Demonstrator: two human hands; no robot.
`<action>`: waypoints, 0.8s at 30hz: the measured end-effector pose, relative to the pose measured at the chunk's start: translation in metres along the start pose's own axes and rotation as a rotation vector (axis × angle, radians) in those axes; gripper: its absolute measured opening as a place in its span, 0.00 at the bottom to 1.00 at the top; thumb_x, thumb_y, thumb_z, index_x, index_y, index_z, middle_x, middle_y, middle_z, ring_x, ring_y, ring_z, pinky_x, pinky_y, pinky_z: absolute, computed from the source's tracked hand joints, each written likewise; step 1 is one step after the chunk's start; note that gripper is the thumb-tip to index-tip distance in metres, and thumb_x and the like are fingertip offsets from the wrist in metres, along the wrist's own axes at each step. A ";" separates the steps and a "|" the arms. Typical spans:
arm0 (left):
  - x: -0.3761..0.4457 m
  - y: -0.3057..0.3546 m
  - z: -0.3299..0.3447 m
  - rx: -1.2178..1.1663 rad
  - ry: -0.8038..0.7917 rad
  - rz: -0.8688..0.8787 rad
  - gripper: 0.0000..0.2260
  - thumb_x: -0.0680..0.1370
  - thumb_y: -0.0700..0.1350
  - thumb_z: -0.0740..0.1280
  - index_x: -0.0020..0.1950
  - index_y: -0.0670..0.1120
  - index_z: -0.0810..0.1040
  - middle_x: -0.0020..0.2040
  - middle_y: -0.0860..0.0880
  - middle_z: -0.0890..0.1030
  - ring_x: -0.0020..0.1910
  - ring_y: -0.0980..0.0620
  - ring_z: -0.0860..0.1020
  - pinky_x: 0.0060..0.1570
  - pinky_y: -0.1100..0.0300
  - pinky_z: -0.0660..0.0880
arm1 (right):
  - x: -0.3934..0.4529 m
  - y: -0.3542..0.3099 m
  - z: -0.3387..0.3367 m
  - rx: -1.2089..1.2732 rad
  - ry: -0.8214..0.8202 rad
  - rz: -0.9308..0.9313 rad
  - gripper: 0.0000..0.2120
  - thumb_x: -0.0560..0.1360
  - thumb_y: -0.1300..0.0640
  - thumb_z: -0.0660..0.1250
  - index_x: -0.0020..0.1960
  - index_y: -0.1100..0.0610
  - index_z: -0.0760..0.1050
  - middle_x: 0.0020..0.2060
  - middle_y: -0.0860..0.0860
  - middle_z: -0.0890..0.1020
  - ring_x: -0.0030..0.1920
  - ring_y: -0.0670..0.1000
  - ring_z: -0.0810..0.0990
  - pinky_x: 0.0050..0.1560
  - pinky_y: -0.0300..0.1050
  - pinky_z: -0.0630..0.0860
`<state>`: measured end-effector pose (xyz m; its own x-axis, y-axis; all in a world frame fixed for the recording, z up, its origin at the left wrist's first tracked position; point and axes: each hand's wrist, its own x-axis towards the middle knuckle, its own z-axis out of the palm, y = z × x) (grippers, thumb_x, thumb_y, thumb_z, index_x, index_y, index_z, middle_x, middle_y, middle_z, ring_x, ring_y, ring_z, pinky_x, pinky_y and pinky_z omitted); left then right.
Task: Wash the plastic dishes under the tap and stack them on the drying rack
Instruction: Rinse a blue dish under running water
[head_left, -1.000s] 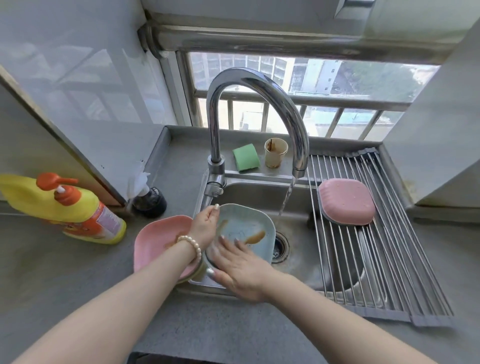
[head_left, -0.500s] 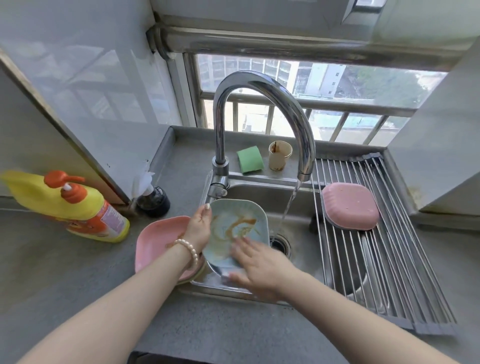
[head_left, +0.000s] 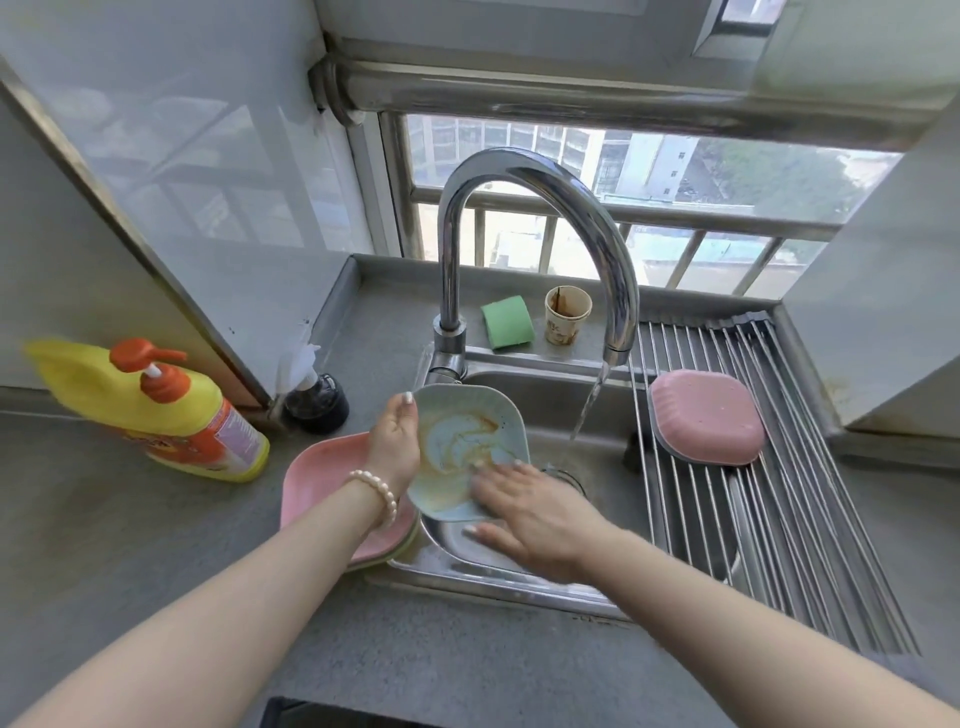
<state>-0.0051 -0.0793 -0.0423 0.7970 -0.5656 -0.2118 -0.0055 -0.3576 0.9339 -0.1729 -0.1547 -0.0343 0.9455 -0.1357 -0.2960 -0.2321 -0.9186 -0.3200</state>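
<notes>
A pale blue plastic dish (head_left: 467, 431) smeared with brown sauce is tilted up over the left part of the sink (head_left: 550, 405). My left hand (head_left: 396, 441) grips its left rim. Flat on the dish's lower right lie the straight fingers of my right hand (head_left: 530, 514). The tap (head_left: 524, 208) runs; its stream (head_left: 587, 410) falls right of the dish without touching it. A pink dish (head_left: 706, 415) lies upside down on the drying rack (head_left: 779, 530). More dishes, pink on top (head_left: 322, 478), are stacked on the counter left of the sink.
A yellow detergent bottle (head_left: 156, 410) with an orange pump lies on the left counter. A dark small bottle (head_left: 317, 400) stands by the wall. A green sponge (head_left: 506, 322) and a stained paper cup (head_left: 567, 315) sit behind the sink. The rack covers the sink's right half.
The blue dish has been tilted more upright and lifted slightly. My right hand has rubbed across its face, spreading the brown smear.
</notes>
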 end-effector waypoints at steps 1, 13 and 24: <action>-0.003 0.000 0.002 0.026 0.004 0.001 0.16 0.84 0.47 0.50 0.61 0.40 0.71 0.56 0.43 0.77 0.60 0.46 0.72 0.62 0.56 0.67 | 0.005 0.006 0.000 -0.040 0.018 0.064 0.56 0.62 0.25 0.23 0.78 0.58 0.50 0.77 0.56 0.51 0.77 0.52 0.48 0.75 0.45 0.40; -0.004 0.007 0.011 -0.086 -0.095 -0.173 0.18 0.84 0.44 0.51 0.72 0.38 0.64 0.70 0.46 0.68 0.72 0.48 0.64 0.73 0.56 0.57 | 0.017 -0.027 -0.005 0.320 0.080 -0.145 0.30 0.80 0.45 0.58 0.76 0.57 0.55 0.76 0.53 0.60 0.76 0.50 0.55 0.75 0.47 0.51; 0.000 0.020 0.009 -0.187 -0.479 -0.721 0.18 0.82 0.52 0.55 0.64 0.42 0.70 0.51 0.41 0.78 0.43 0.45 0.78 0.45 0.48 0.76 | 0.000 0.017 -0.006 0.276 1.163 -0.036 0.28 0.75 0.41 0.64 0.25 0.55 0.60 0.22 0.47 0.62 0.26 0.46 0.59 0.29 0.38 0.57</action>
<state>-0.0104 -0.0929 -0.0259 0.2294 -0.5149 -0.8260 0.5332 -0.6435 0.5492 -0.1752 -0.1720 -0.0346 0.5596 -0.4969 0.6633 -0.1083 -0.8373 -0.5359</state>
